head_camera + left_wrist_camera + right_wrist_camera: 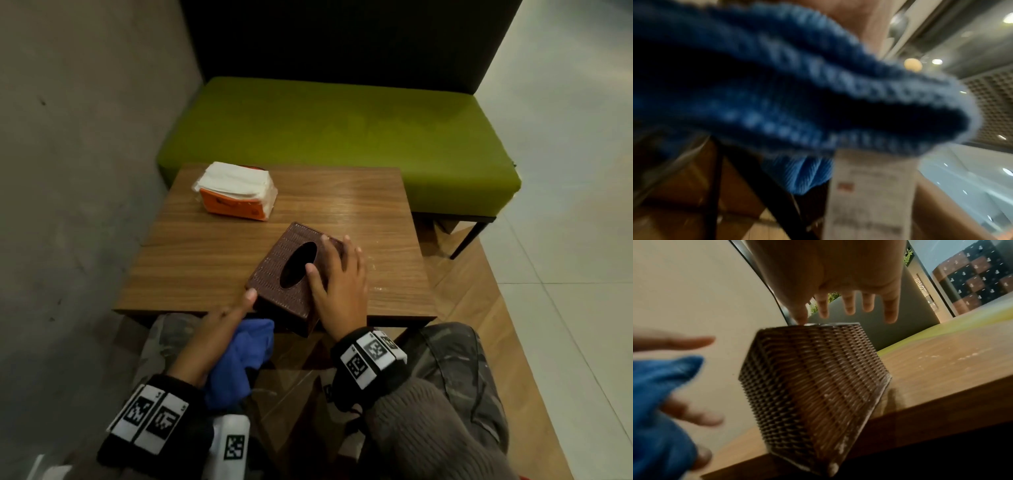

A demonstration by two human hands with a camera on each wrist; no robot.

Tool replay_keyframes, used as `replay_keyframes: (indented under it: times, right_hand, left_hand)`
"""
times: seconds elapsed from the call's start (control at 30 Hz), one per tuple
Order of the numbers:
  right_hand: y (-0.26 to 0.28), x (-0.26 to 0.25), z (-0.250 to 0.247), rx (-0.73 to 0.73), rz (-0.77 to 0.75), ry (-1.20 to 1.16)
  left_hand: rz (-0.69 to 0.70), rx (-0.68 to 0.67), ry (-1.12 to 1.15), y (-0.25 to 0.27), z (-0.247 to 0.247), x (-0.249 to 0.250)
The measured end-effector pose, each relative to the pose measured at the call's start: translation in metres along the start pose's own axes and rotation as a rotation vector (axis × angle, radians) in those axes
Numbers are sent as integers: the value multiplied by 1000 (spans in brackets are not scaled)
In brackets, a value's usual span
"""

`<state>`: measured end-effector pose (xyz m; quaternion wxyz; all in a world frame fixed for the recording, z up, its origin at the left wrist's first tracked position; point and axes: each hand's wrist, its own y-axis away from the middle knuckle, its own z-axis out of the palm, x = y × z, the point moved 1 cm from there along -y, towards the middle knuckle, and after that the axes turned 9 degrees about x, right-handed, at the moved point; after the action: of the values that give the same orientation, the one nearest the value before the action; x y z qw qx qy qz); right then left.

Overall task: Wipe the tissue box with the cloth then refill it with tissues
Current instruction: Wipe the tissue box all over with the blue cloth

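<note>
A brown woven tissue box (274,274) with an empty oval slot sits at the table's front edge, one corner hanging over it. My right hand (339,274) lies on top of it with fingers spread and straight and the thumb beside the slot. The right wrist view shows the box (813,386) tilted and those fingers (849,305) reaching past its top. My left hand (229,318) grips a bunched blue cloth (239,356) below the table edge, its forefinger stretched out to touch the box's near left corner. The cloth (777,81) fills the left wrist view.
An opened orange pack of white tissues (236,192) lies at the far left of the wooden table (205,253). A green bench (342,130) stands behind the table, a grey wall (68,137) runs along the left. My knees are under the front edge.
</note>
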<state>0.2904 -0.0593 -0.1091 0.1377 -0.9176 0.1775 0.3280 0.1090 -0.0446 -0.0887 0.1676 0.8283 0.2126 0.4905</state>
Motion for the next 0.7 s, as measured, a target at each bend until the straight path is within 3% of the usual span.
replay_keyframes:
  times: [0.13, 0.23, 0.33, 0.47, 0.53, 0.6, 0.7]
  right_hand:
    - [16, 7, 3, -61, -146, 131]
    - [17, 16, 2, -64, -178, 77]
    - [17, 21, 0, -124, -186, 1]
    - [16, 23, -2, -191, -191, -62]
    - [16, 25, -5, -196, -183, -112]
    - [18, 25, -14, -165, -148, -229]
    - [18, 28, -33, -43, -94, -388]
  left_hand:
    - [-264, -330, 365, 19, 18, -14]
    - [-326, -492, 570, 23, 30, -23]
    - [-337, -501, 634, 20, 41, -30]
    - [-267, -399, 658, 13, 50, -39]
    - [-156, -230, 606, 12, 51, -36]
    - [85, -47, 482, 10, 46, -30]
    - [430, 45, 320, 2, 23, -21]
